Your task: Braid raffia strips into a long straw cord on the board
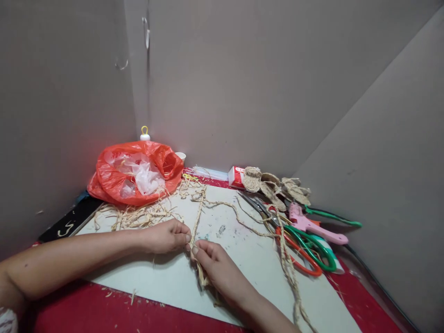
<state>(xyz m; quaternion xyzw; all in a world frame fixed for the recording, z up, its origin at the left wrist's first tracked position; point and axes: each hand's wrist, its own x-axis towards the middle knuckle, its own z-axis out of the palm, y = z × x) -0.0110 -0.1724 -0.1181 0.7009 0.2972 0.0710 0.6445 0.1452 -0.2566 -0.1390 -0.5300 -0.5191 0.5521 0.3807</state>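
A braided strand of pale raffia (198,210) runs from the back of a white board (249,268) toward me. My left hand (166,237) pinches the strand from the left, fingers closed on it. My right hand (217,268) pinches the same strand just below, with loose fibre ends trailing under its palm. The two hands nearly touch at the fingertips. A second twisted raffia cord (289,273) lies along the board to the right, apart from both hands.
An orange plastic bag (135,171) and loose raffia (138,215) sit at the back left. Green and orange scissors (308,252), a pink glue gun (312,225) and small woven raffia pieces (274,185) lie at the right. Cardboard walls enclose the red table (86,310).
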